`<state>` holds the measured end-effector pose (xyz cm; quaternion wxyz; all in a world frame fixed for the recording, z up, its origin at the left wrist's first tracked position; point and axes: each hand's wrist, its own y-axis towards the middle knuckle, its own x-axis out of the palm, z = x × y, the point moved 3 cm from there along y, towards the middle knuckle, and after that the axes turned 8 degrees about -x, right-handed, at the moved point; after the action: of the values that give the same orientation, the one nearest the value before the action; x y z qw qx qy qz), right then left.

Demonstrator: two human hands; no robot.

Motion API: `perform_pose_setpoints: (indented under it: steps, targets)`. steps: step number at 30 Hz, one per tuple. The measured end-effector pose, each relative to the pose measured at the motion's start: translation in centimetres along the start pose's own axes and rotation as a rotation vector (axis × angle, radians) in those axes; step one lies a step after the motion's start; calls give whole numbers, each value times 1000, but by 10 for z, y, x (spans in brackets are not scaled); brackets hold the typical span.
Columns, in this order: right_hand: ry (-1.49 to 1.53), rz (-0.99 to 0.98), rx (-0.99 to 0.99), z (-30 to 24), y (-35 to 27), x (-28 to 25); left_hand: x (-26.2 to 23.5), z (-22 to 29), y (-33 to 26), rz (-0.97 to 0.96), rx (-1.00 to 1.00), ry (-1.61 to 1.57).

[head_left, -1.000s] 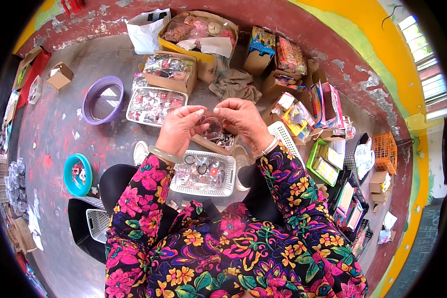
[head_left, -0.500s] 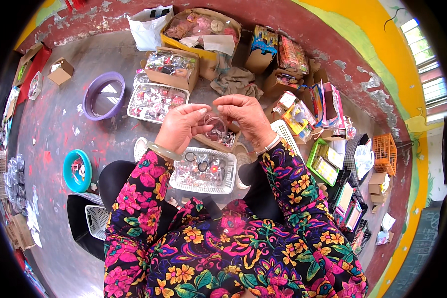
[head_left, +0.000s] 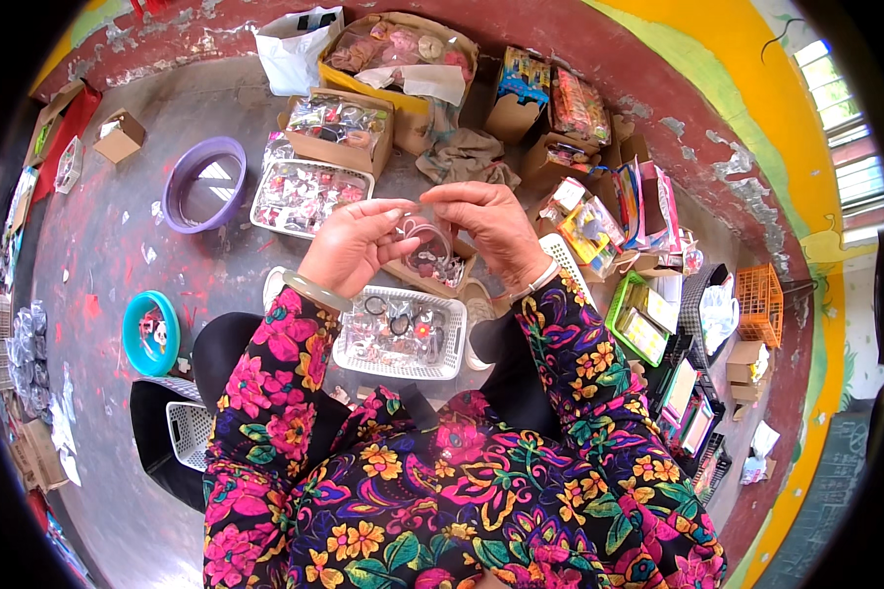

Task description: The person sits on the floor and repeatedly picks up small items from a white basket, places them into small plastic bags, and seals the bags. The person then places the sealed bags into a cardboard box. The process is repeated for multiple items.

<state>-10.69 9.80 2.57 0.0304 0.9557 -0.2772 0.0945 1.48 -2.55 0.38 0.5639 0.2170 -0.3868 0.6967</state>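
Note:
My left hand (head_left: 356,247) and my right hand (head_left: 493,234) are raised in front of me, fingertips nearly meeting. Between them hangs a thin pale-pink loop (head_left: 432,257), apparently in a clear plastic bag. Thumb and index finger of the right hand pinch at its top. The left thumb and index finger are also closed near the bag's edge, the other fingers loosely curled. Below my hands stands a white plastic basket (head_left: 454,355) with small clear packets and dark rings (head_left: 400,324). A small cardboard box (head_left: 449,288) of packaged items sits just beyond it, partly hidden by my hands.
A white tray of packets (head_left: 312,202) and an open carton (head_left: 368,157) stand ahead. Purple (head_left: 172,196) and turquoise (head_left: 128,339) basins are on the left. Right are a green basket (head_left: 619,306), an orange crate (head_left: 762,306) and several black crates.
My left hand has shifted slightly left and its lower fingers have loosened. The right hand stays almost in place, and the loop hangs a little rounder between them.

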Motion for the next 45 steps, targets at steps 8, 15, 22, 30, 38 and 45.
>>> perform_pose_setpoints:
  steps: [8,15,22,30,38,45]
  targets:
    - [-79,-126,-96,-10,-1,1,-1,2,-3,-26,-23,-38]
    - [-290,-175,-211,-14,0,0,-3,4,-2,-84,-31,-165]
    - [-342,-185,-269,-11,3,-2,6,4,-1,29,-8,-38]
    - [-320,-200,-297,-9,4,-1,-1,0,1,71,6,26]
    - [-316,-184,-300,-11,5,-3,-9,-4,6,115,63,57]
    - [-121,94,-114,-9,9,-14,-4,0,7,194,237,224]
